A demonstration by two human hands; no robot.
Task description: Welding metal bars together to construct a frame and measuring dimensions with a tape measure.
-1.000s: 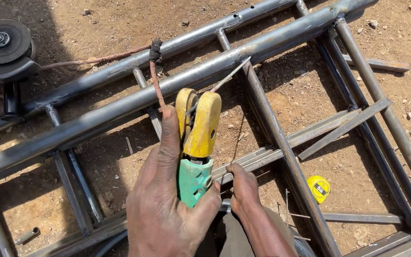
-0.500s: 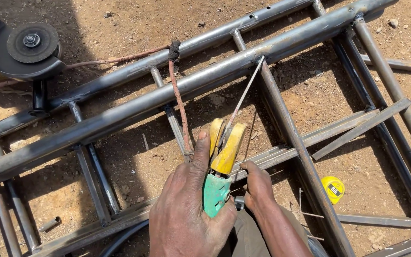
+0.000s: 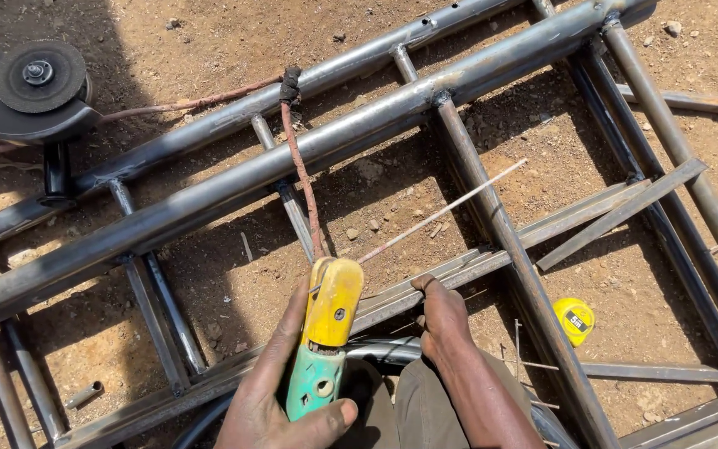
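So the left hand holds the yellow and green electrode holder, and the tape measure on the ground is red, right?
Not quite. The left hand does hold the yellow and green electrode holder, but the tape measure on the ground is yellow, as the head view shows.

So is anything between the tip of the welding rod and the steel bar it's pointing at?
Nothing visible. The rod, clamped in the yellow and green holder that the left hand grips, reaches up and right over bare dirt. Its tip ends just short of the upright bar, with only open air between.
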